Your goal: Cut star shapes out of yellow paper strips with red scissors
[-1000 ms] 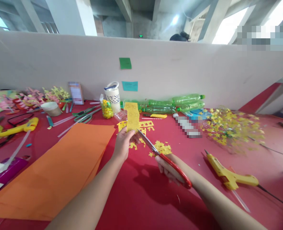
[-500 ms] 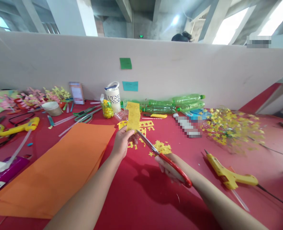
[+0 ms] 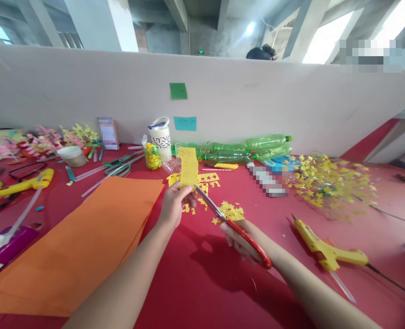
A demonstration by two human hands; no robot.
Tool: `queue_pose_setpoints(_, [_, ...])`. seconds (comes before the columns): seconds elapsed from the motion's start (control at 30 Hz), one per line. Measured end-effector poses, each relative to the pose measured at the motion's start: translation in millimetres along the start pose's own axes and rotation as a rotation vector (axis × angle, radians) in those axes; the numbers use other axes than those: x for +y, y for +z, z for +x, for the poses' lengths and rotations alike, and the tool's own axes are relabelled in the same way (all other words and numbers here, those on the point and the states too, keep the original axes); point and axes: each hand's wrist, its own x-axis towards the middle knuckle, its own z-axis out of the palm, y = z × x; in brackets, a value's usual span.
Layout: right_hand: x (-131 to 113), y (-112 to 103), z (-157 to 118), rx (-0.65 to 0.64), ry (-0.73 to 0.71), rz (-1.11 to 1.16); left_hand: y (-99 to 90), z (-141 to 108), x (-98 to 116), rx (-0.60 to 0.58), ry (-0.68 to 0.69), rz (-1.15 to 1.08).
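Note:
Between thumb and fingers, my left hand pinches the lower end of a yellow paper strip, which stands upright and has faint drawn lines. Red-handled scissors are gripped in my right hand, their tips touching the strip's lower right edge beside my left fingers. The blades look nearly closed. Behind and below my hands lie yellow paper scraps with star-shaped cut-outs. A small pile of yellow paper stars rests on the red table, just beyond my right hand.
Orange sheets cover the left side. A yellow glue gun and a star-covered bunch lie at right. Green plastic bottles, a yellow cutter knife and a white cup line the back, before a white partition.
The view has shifted very slightly. Both hands, the yellow strip and the scissors keep nearly the same position relative to each other.

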Motion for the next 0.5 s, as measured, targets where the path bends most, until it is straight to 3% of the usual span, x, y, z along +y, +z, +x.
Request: queue_pose_setpoints(0.5, [2.1,4.0,-4.5,0.01,-0.103,-0.021,9.8,-7.0,0.3,0.008,-0.021,-0.006])
